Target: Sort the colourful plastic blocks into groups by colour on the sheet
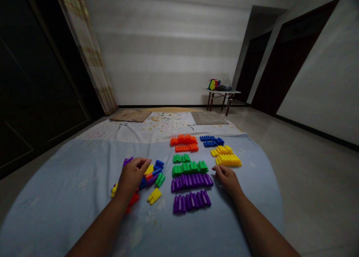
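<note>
My left hand [134,175] is over a mixed heap of plastic building pieces, its fingers drawn together in a pinch. Whatever lies between the fingertips is hidden. Close by are a yellow piece [149,170], a blue piece [159,163], a green piece [160,180] and a separate yellow piece [154,196]. A red piece [134,199] is partly covered by my left wrist. My right hand [226,176] rests with curled fingers just right of the green row [190,168] and the upper purple row [192,182]; I cannot make out anything in it.
Another purple row [192,202] lies nearest me. Orange rows [184,143], blue rows [211,141] and yellow rows [227,159] are set farther back. Two boards [130,115] lie on the table's far side. Beyond stands a small folding table [221,91] with bags.
</note>
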Motion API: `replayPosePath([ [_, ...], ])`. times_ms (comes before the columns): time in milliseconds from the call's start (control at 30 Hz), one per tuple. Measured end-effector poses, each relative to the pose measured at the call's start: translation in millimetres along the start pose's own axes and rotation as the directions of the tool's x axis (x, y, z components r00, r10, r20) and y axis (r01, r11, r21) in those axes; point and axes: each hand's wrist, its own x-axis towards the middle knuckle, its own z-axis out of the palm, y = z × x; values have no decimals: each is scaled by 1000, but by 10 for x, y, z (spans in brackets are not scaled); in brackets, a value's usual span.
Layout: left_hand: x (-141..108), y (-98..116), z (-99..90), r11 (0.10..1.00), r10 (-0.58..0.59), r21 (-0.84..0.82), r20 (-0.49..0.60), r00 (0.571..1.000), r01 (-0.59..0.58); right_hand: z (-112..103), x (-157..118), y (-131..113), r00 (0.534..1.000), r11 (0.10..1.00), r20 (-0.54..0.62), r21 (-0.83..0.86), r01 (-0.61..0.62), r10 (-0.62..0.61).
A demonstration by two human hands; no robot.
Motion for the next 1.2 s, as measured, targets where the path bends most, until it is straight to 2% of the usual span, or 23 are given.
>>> replayPosePath([
  [133, -180, -144, -65, 996, 27, 88, 69, 997, -33, -2, -3, 6, 1000, 1000, 10, 6, -10, 10],
  [300, -331, -171, 24, 982, 88, 146, 202, 975, -119, -3, -4, 24, 1000, 1000, 0, 25, -17, 17],
  [433, -339, -173, 86, 944, 88, 296, 204, 975, -147, -3, -4, 29, 1000, 1000, 5, 9, -12, 12],
  [533, -354, -165, 77, 925, 94, 345, 203, 975, -161, -4, -8, 19, 1000, 1000, 14, -7, -18, 18],
  [733, -506, -184, 52, 864, 189, 458, 92, 978, -210, -2, -4, 28, 999, 1000, 20, -4, -27, 27],
  [900, -620, -229, 100, 881, 165, 425, 142, 976, -211, -7, -4, 45, 1000, 1000, 13, 11, -25, 25],
  [1200, -637, -313, 39, 889, 139, 424, 113, 984, -175, -17, -4, 35, 999, 1000, 29, 10, -26, 26],
])
